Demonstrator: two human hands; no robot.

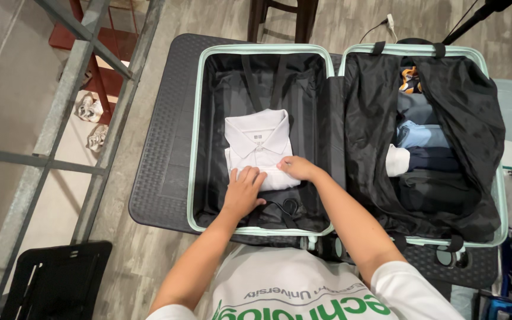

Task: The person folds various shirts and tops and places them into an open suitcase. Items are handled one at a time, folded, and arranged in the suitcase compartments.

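Note:
An open suitcase with a mint-green rim [192, 148] lies flat on a dark table [161, 154]. In its left half rests a folded white polo shirt [257, 139], collar toward the far side. My left hand [243, 192] lies flat on the shirt's near edge, fingers spread. My right hand [297, 168] presses on the shirt's near right corner. The right half [475, 112] has a black liner pulled open over several folded clothes [425, 136] in blue, grey and dark tones.
A black strap with a buckle [288, 207] lies in the left half near my hands. A metal frame [84, 65] stands to the left, with shoes [90, 121] on the floor behind it. A black object [54, 281] sits low left.

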